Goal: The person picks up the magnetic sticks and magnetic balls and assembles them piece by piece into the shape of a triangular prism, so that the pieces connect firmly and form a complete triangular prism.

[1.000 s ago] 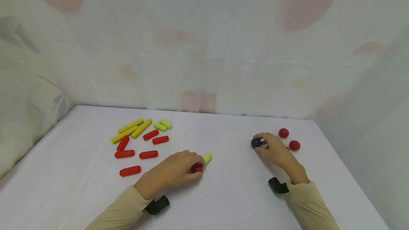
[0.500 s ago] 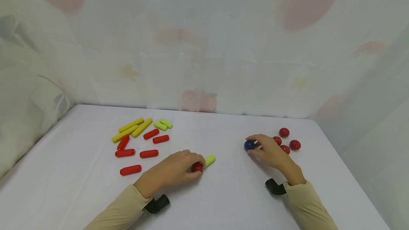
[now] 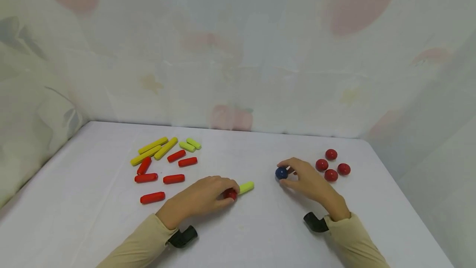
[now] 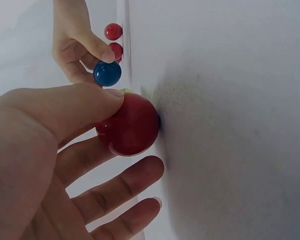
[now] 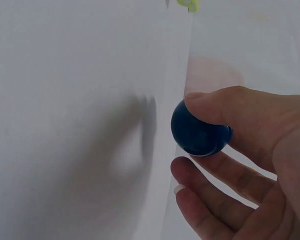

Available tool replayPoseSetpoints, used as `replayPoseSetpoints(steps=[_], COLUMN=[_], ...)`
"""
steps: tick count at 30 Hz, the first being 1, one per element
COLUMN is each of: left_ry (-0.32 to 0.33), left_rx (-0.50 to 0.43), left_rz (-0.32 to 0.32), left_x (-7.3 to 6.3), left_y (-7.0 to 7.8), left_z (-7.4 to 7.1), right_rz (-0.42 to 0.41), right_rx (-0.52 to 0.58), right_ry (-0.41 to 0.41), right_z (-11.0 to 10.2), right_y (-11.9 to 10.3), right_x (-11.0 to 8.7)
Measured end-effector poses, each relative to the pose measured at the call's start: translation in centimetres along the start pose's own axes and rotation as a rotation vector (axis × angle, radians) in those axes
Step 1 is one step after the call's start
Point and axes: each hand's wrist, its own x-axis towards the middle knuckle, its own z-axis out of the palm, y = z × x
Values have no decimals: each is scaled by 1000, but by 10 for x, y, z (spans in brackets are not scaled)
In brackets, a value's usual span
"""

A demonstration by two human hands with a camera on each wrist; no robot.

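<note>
My left hand (image 3: pixel 206 195) pinches a glossy red ball (image 4: pixel 131 125) between thumb and fingers, low at the table's middle. Just beyond that ball, to its right, lies a short lime-green stick (image 3: pixel 246 187), its near end hidden by my fingers. A dark blue ball (image 3: pixel 281 173) is pinched by thumb and fingers of my right hand (image 3: pixel 310 181). In the right wrist view, the blue ball (image 5: pixel 200 130) appears lifted off the white surface, with a shadow beside it. Behind the right hand, several red balls (image 3: pixel 331 175) sit in a loose group.
At the left lie several red sticks (image 3: pixel 152 197), several yellow sticks (image 3: pixel 165 148) and two lime-green sticks (image 3: pixel 187 147). A white cloth covers the table (image 3: pixel 260 235). A patterned curtain (image 3: pixel 238 53) rises behind its back edge.
My right hand has carried the blue ball leftward and slightly nearer, uncovering the red balls behind it. The lime-green stick has turned and shifted right beside my left hand, which has hardly moved.
</note>
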Motion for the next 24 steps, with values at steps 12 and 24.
replayPoseSetpoints(steps=[12,24], left_ry=[-27,-45], left_rx=[-23,-58], left_rz=[-4,7], left_x=[1,1], left_y=[1,1], left_z=[-1,-4], right_rz=[-50,-131], right_rx=[21,-37], right_ry=[-54,-107], right_z=[9,16], right_y=[-13,-30], right_x=[1,0])
